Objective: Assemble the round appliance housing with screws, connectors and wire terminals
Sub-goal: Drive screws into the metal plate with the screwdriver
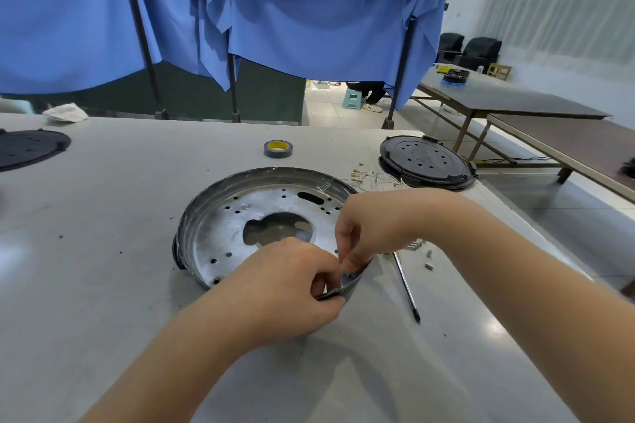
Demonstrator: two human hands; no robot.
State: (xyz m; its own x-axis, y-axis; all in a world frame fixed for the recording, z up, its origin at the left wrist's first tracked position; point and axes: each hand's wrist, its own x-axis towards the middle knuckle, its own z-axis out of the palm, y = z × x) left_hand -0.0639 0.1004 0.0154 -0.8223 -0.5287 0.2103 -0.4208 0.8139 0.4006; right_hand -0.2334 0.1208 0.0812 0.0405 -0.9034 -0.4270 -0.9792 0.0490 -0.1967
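The round metal housing [223,216] lies open side up on the grey table [103,251], its floor full of small holes around a large middle cut-out. My left hand [292,282] grips the housing's near right rim, fingers curled over the edge. My right hand [364,230] reaches down from the right and pinches something small at the same spot on the rim; what it holds is hidden by the fingers. A screwdriver [407,288] lies on the table just right of the hands. Small metal connectors [417,245] and wire terminals [367,177] lie scattered to the right.
A black round cover [427,161] sits at the table's far right corner, another black cover [27,148] at the far left. A roll of grey tape [278,148] stands behind the housing. A white rag [65,112] lies far left. Blue curtains hang behind the table.
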